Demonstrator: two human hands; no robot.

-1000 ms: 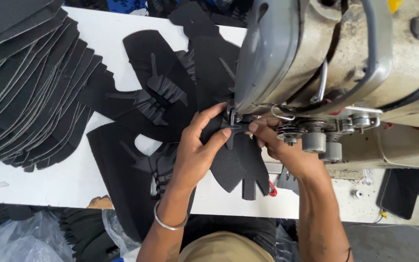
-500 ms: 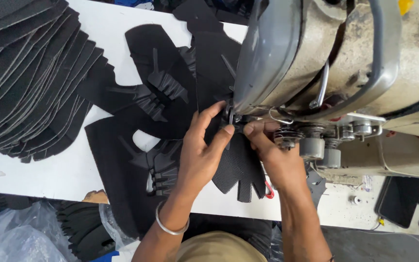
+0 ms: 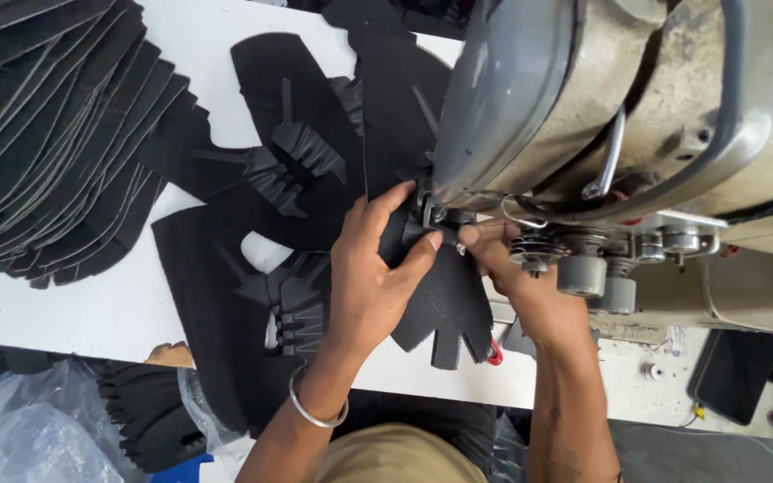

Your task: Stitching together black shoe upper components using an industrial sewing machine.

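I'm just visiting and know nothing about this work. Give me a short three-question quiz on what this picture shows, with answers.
1. True or false: both hands hold the black mesh piece at the sewing machine.
2. Which wrist wears the metal bangle? A) left B) right
3. Fill in: the stack of black cut pieces lies at the table's far ____ side.

Key:
1. True: the left hand and right hand pinch it under the machine's head.
2. A
3. left
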